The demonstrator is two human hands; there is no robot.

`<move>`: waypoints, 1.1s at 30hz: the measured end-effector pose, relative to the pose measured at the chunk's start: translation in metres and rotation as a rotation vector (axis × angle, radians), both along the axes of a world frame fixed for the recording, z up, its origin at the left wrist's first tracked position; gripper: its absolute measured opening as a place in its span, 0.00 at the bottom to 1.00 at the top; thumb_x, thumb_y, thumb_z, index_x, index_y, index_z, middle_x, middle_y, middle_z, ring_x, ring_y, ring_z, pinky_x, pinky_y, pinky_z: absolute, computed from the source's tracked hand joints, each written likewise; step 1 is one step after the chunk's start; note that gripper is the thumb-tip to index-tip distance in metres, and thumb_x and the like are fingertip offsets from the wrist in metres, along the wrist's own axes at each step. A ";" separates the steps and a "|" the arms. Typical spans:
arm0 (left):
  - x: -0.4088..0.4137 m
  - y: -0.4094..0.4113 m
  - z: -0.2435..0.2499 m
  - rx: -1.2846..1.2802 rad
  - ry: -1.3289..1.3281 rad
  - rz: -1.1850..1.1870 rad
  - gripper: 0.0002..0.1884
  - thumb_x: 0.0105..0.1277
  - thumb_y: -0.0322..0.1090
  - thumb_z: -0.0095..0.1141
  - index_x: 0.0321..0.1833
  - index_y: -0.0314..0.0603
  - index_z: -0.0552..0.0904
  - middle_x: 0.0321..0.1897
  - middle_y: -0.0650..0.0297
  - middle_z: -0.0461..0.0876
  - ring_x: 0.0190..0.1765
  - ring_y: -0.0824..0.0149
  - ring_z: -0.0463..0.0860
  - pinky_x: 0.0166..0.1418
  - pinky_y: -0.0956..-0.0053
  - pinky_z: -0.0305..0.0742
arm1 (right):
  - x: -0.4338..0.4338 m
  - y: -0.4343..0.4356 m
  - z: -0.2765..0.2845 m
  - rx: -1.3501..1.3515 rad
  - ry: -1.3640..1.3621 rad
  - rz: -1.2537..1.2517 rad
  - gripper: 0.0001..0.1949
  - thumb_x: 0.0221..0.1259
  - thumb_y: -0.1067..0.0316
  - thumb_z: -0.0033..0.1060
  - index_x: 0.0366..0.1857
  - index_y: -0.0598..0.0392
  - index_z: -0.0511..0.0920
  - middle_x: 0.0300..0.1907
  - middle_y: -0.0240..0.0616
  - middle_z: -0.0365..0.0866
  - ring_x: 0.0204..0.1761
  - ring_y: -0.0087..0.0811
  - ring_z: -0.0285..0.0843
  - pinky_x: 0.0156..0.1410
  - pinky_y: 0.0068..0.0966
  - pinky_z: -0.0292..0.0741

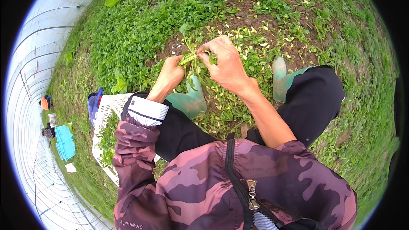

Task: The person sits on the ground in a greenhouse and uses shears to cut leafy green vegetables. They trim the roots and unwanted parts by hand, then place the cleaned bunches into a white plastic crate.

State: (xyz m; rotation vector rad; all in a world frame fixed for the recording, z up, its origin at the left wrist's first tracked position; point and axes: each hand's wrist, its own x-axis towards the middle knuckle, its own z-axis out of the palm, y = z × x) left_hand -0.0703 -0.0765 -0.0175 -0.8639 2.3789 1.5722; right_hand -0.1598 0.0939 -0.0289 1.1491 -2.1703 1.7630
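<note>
My left hand [171, 74] is closed around the stems of a small bunch of leafy greens [189, 58], held just above the ground between my knees. At the bunch's root end, my right hand [222, 56] has thumb and forefinger pinched together; a green leaf shows under its fingers. Whether that leaf is loose or still joined to the bunch I cannot tell. Below both hands, pale yellowed leaves and bits of stem [243, 102] litter the soil. A dense bed of low leafy greens [134, 41] grows beyond my left hand.
My green rubber boots [193, 99] stand on either side of the littered soil. By my left knee is a white plastic crate [107, 105] holding greens, with a blue bag [93, 103] against it. Farther left are blue crates [65, 142], people [45, 103] and the curved plastic tunnel wall [32, 57].
</note>
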 end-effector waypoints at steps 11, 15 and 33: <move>-0.002 -0.003 0.004 0.313 0.081 0.230 0.11 0.76 0.31 0.46 0.46 0.33 0.82 0.31 0.64 0.81 0.29 0.73 0.76 0.31 0.76 0.71 | -0.006 0.007 0.006 0.179 -0.043 -0.007 0.10 0.61 0.59 0.66 0.30 0.53 0.85 0.31 0.38 0.82 0.41 0.40 0.75 0.48 0.38 0.67; -0.001 -0.006 -0.003 0.239 0.121 0.130 0.11 0.75 0.31 0.48 0.47 0.32 0.83 0.29 0.66 0.82 0.29 0.75 0.76 0.31 0.78 0.71 | 0.005 -0.001 0.011 0.276 0.045 -0.030 0.12 0.59 0.55 0.67 0.29 0.52 0.85 0.30 0.36 0.80 0.41 0.39 0.74 0.49 0.37 0.65; 0.002 -0.008 0.005 0.468 0.088 0.225 0.11 0.73 0.34 0.56 0.51 0.35 0.79 0.35 0.62 0.82 0.34 0.69 0.80 0.35 0.72 0.77 | -0.041 0.035 -0.005 0.331 -0.095 -0.153 0.09 0.61 0.62 0.64 0.30 0.56 0.84 0.32 0.33 0.82 0.38 0.32 0.76 0.47 0.35 0.71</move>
